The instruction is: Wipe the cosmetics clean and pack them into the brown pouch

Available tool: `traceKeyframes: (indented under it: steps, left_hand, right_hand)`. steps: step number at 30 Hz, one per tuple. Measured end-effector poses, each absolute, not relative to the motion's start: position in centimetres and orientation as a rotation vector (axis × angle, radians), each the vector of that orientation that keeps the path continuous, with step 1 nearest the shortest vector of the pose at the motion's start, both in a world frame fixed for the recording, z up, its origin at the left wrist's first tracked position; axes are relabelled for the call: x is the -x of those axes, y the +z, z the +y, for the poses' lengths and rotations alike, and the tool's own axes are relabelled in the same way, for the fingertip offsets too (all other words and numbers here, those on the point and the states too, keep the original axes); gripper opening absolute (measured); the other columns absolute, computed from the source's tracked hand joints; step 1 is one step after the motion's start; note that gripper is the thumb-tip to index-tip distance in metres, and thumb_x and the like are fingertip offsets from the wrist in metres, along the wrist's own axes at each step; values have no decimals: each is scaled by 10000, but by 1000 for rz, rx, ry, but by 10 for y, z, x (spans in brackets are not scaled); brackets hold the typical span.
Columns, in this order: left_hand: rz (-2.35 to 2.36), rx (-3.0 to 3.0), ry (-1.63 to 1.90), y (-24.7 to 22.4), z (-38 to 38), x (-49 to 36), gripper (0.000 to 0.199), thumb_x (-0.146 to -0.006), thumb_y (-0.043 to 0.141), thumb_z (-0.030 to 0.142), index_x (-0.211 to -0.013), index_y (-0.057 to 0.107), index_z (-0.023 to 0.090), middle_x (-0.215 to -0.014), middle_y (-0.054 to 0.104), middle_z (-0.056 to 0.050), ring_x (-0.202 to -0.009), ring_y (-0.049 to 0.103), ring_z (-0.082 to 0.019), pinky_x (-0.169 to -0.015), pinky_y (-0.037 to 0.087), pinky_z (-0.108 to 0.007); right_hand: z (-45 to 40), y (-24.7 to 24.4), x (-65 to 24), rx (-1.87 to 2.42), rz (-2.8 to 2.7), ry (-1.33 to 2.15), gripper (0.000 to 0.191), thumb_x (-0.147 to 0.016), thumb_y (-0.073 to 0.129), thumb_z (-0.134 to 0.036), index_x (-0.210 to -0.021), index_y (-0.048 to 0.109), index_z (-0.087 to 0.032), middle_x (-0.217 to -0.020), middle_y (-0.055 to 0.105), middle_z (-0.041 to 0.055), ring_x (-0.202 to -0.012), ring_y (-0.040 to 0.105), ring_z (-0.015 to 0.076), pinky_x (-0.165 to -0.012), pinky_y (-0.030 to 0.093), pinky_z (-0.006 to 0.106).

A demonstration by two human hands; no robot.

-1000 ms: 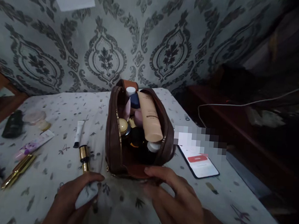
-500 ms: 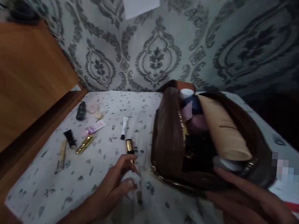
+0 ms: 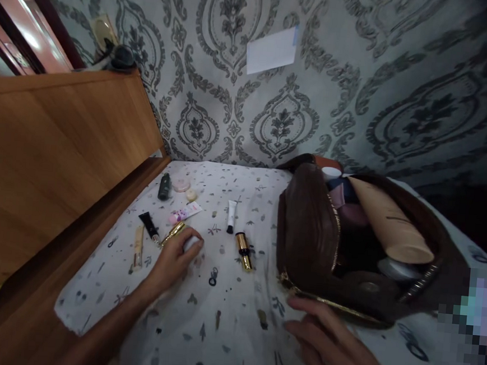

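Observation:
My left hand (image 3: pixel 176 259) is closed around a small whitish object (image 3: pixel 191 245), mostly hidden by the fingers, beside a gold tube (image 3: pixel 173 233). Fingers apart and holding nothing, my right hand (image 3: pixel 332 341) is at the front edge of an open brown bag (image 3: pixel 307 227). Inside the bag a large beige tube (image 3: pixel 392 222) leans over other items. Between hand and bag lies a black and gold tube (image 3: pixel 243 251), with a small white tube (image 3: pixel 231 215) behind it. A pink and white tube (image 3: pixel 185 213) lies behind the gold one.
On the left of the patterned cloth (image 3: pixel 202 325) are a black tube (image 3: pixel 149 225), a beige tube (image 3: pixel 138 247), a dark bottle (image 3: pixel 164 186), a pink round case (image 3: pixel 181 184) and a small cream jar (image 3: pixel 191 194). A wooden panel (image 3: pixel 69 152) borders the left; a patterned wall stands behind.
My left hand has moved left with the whitish object, from beside the black and gold tube to the gold tube. My right hand has come away from the bag's opening. The view has shifted.

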State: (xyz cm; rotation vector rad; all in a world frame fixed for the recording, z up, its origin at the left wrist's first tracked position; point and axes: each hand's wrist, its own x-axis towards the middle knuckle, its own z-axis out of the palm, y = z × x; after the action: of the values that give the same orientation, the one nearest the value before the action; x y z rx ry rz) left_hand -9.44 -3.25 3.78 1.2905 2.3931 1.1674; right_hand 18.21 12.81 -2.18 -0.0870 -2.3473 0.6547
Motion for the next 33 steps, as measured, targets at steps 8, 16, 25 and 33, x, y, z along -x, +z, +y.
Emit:
traceKeyframes:
  steps: [8,16,25,33]
  left_hand:
    - [2882,-1321,662,68,15,240,355,-821,460,183,-1112,653,119,-1093,669,-134,-999,608,-271,-917,450,-379]
    - [2887,-1407,597,72,53,267,388,-845,431,224,-1136,672,136,-1012,713,-67,-834,601,-204,-828,452,-296]
    - [2736,-1425,137,55,15,228,371,-929,432,412,-1057,690,178,-1047,735,-80,-941,649,-231,-787,452,-289]
    - [2753,-1230,-219,43,7,212,417,-853,561,476,-1131,644,177,-1213,693,-159,-1115,629,-325,-768,463,-335]
  right_hand:
    - [91,-4,-121,194,-2315,1147,246,-893,443,-76,-810,639,-199,-912,644,66,-813,661,143,-697,534,239]
    - [92,-22,-114,322,-2206,1432,248,-832,419,-41,-773,611,-185,-786,616,34,-735,603,139,-661,470,250]
    - [96,-19,-115,335,-2202,1498,240,-880,419,-123,-785,628,-192,-769,624,38,-728,601,155,-638,464,269]
    - [93,-16,-114,409,-2165,1606,232,-873,420,-147,-793,636,-168,-743,594,36,-643,569,138,-582,446,254]
